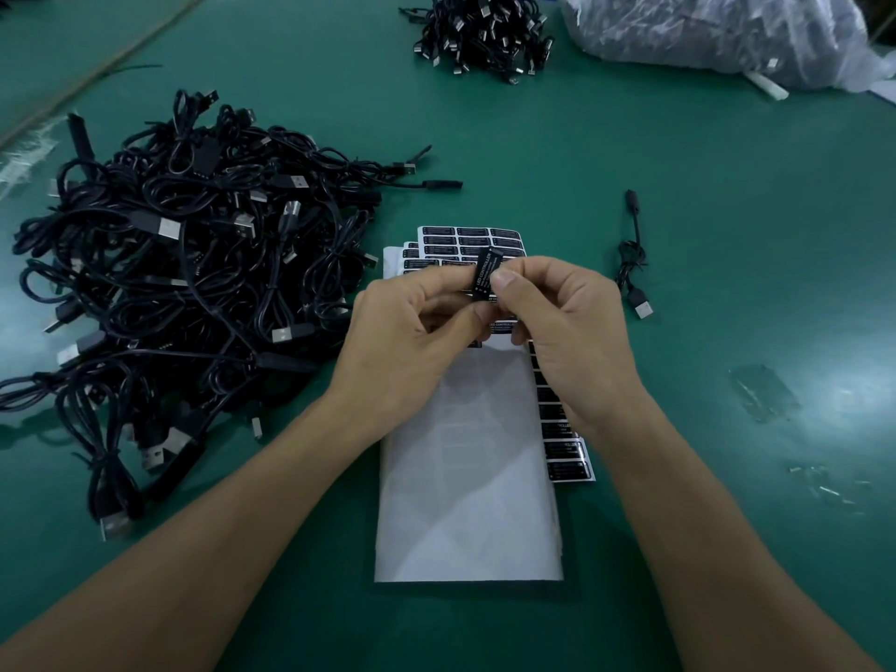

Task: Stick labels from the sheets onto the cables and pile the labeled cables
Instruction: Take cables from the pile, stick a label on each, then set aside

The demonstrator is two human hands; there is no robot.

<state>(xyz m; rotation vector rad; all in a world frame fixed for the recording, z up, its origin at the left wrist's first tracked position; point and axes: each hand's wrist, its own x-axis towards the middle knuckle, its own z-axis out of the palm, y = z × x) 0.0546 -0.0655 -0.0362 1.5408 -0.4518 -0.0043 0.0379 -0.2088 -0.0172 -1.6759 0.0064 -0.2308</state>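
Both my hands meet over the label sheets (465,453) in the middle of the table. My left hand (407,341) and my right hand (567,332) pinch one small black label (485,270) between their fingertips, its upper end sticking up. No cable is visible in either hand. The top sheet shows a bare white backing, with black labels along its right edge (565,438) and on the sheets beyond (465,237). A large heap of black USB cables (184,283) lies to the left. One single cable (635,259) lies to the right.
A second bundle of black cables (485,31) sits at the far edge, beside a clear plastic bag (727,36) at the top right. Small plastic scraps (766,390) lie on the green table (727,235) to the right.
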